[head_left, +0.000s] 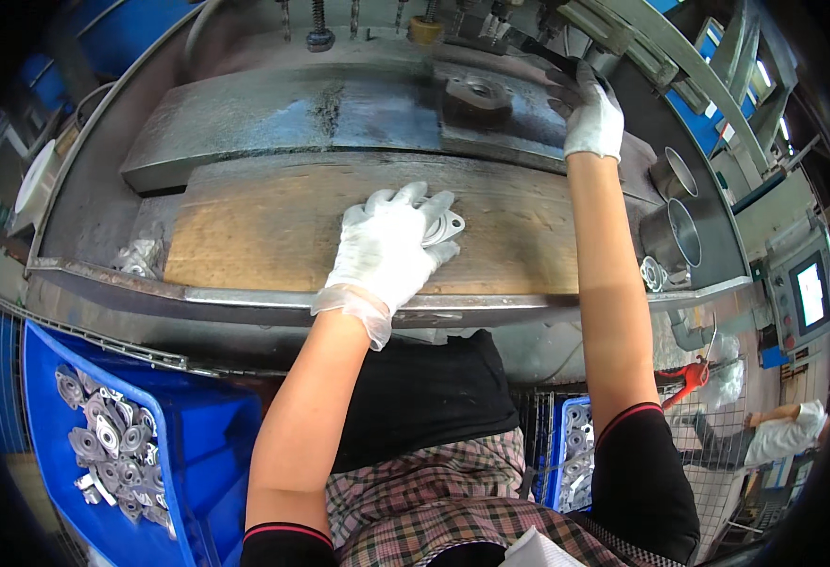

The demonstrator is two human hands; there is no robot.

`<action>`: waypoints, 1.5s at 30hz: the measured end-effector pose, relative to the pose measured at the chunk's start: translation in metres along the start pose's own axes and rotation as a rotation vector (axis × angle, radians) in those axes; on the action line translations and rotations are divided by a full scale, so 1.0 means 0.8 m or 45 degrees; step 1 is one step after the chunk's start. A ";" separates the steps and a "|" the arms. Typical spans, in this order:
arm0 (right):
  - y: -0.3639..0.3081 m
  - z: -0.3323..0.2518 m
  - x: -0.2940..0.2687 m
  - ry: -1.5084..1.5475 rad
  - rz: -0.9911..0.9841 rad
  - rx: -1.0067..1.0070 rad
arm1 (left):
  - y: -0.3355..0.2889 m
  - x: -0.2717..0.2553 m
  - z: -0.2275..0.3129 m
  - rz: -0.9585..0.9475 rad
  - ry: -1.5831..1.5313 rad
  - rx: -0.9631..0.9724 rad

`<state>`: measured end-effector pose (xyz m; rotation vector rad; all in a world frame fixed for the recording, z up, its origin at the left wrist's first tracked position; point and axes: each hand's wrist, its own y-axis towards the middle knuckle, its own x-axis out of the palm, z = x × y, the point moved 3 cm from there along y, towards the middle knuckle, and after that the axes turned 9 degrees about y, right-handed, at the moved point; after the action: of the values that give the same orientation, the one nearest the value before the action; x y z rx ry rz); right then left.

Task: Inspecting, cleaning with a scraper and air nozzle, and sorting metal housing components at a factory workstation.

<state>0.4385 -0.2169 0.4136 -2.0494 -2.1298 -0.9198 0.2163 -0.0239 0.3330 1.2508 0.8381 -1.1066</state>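
White gloves on left hand [391, 244] and right hand [594, 121]; silver-grey flange part [443, 227]; tan-brown wooden board [273, 236]; blue bin [197, 444]; pink-black plaid garment [434, 501].

Blue bin [216, 444] w/ metal parts [112, 444], two cups [679, 231]

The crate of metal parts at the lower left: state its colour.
The crate is bright blue, seen in the head view.
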 end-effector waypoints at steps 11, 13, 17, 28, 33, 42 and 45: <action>-0.077 -0.018 0.014 -0.110 0.026 -0.184 | -0.002 0.005 -0.002 0.039 -0.015 -0.005; -0.063 0.003 0.037 -0.122 0.109 -0.226 | -0.001 0.005 -0.001 0.032 -0.021 -0.005; -0.057 0.029 0.064 -0.204 0.172 -0.130 | -0.002 0.003 -0.003 0.030 -0.053 -0.009; -0.111 0.047 0.077 -0.295 0.093 0.006 | -0.002 0.011 -0.004 0.086 -0.036 -0.020; -0.101 0.086 0.118 -0.161 0.013 0.236 | -0.003 0.010 -0.005 0.103 -0.066 -0.018; -0.144 0.065 0.127 -0.348 -0.263 0.088 | -0.003 0.005 -0.004 0.118 -0.090 -0.018; -0.126 0.096 0.157 -0.853 -0.247 -0.091 | 0.001 0.005 -0.005 0.092 -0.103 0.008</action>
<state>0.3572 -0.0654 0.3657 -2.4773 -2.6714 -0.3329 0.2182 -0.0205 0.3290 1.2239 0.7243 -1.0951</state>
